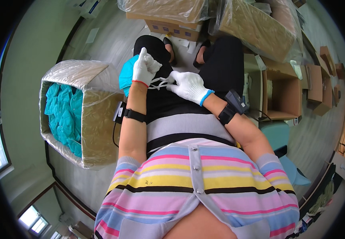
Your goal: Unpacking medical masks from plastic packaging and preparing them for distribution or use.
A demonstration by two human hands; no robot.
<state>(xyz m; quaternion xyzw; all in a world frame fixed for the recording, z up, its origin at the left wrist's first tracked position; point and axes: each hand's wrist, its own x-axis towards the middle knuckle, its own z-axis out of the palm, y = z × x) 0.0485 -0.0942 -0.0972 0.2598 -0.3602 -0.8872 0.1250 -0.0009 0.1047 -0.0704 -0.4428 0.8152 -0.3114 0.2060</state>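
Observation:
Over my lap, my left hand (145, 68) wears a white knit glove with a red cuff edge. Its fingers are closed on a folded teal cloth-like piece (127, 74), which sticks out on the hand's left side. White straps (159, 83) stretch from the left hand across to my right hand (189, 86), gloved in white with a blue cuff edge. The right fingertips are pinched together on those straps. What the fingers cover of the teal piece is hidden.
A plastic-lined cardboard box (99, 119) at my left holds several teal pieces. Plastic-wrapped cartons (256, 30) stand ahead of my feet. At right are an open brown box (282, 93) and a teal chair (275, 136). Black devices (236, 102) are strapped to both forearms, with cables.

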